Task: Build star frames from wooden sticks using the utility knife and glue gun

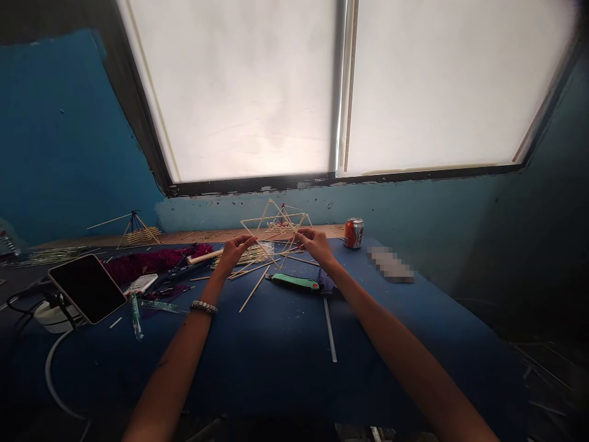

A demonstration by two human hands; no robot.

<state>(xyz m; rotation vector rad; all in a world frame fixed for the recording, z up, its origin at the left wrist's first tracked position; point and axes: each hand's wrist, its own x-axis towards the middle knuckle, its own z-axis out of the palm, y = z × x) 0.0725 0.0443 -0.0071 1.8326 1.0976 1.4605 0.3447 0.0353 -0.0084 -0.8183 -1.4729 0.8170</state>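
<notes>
Between my hands a star (271, 218) made of thin wooden sticks is held up above the blue table (276, 344). My left hand (235, 250) pinches its left side with closed fingers. On the other side, my right hand (315, 243) grips the star near a crossing of sticks. Several loose sticks (254, 290) lie under it. A green utility knife (294, 282) rests just below the star, beside a dark purple thing (326, 280) partly hidden by my right forearm. A clear narrow rod (330, 331) lies nearer to me.
A drink can (354, 233) stands at the back right, near a blurred-out flat object (391, 264). Leftward are a propped phone (87, 288), a white cable (50, 368), purple fringe-like material (151, 263) and a stick frame (138, 232). A window (248, 92) rises behind the table.
</notes>
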